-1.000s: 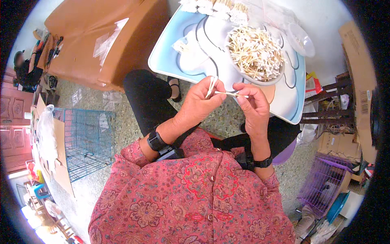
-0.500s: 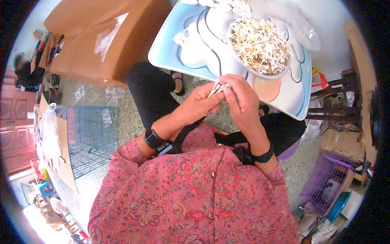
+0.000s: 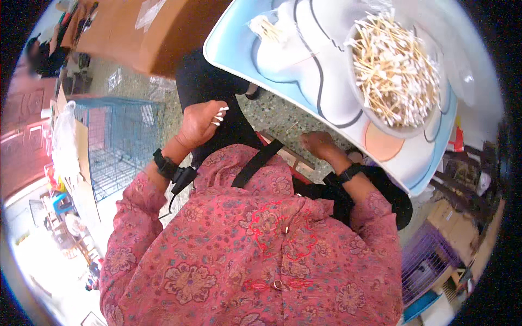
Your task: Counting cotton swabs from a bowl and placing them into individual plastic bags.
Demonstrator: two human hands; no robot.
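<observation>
Left hand [image 3: 200, 124] closed around a small bundle of cotton swabs [image 3: 220, 116], white tips protruding for a tidy grip, held over the lap; right hand [image 3: 318, 144] loosely curled, apparently empty, near the bench [image 3: 326, 92] edge below the bowl [image 3: 380, 122] heaped with loose swabs.

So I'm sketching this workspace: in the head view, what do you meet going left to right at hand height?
Blue wire cage → left hand holding a few cotton swabs → right hand → pale blue tray bearing the bowl of cotton swabs.
</observation>
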